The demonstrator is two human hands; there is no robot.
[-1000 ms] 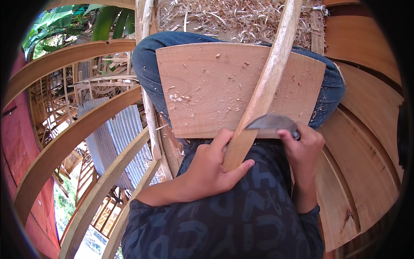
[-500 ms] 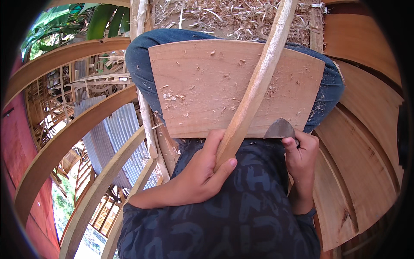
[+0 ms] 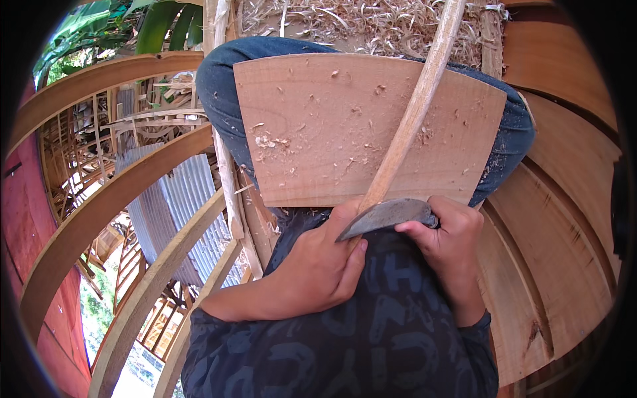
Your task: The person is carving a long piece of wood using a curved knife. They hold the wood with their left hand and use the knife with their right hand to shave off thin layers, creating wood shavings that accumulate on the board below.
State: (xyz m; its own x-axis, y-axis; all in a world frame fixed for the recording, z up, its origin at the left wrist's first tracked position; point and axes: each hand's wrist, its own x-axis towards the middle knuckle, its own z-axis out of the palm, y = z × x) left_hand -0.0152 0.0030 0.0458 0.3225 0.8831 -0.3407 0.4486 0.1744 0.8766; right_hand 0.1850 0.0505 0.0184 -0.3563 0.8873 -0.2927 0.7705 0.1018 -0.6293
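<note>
Stick (image 3: pixel 411 119) slants away rightward from the left hand (image 3: pixel 322 268) gripping its near end, right hand (image 3: pixel 451 232) holding a knife (image 3: pixel 386 215) across it.

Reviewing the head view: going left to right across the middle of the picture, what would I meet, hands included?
Red panel, corrugated sheet, left hand, curved knife, right hand, wooden planks.

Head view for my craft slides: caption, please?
Left grip on a wooden strip, right grip holding a curved knife across it; shaving-flecked board beyond.
</note>
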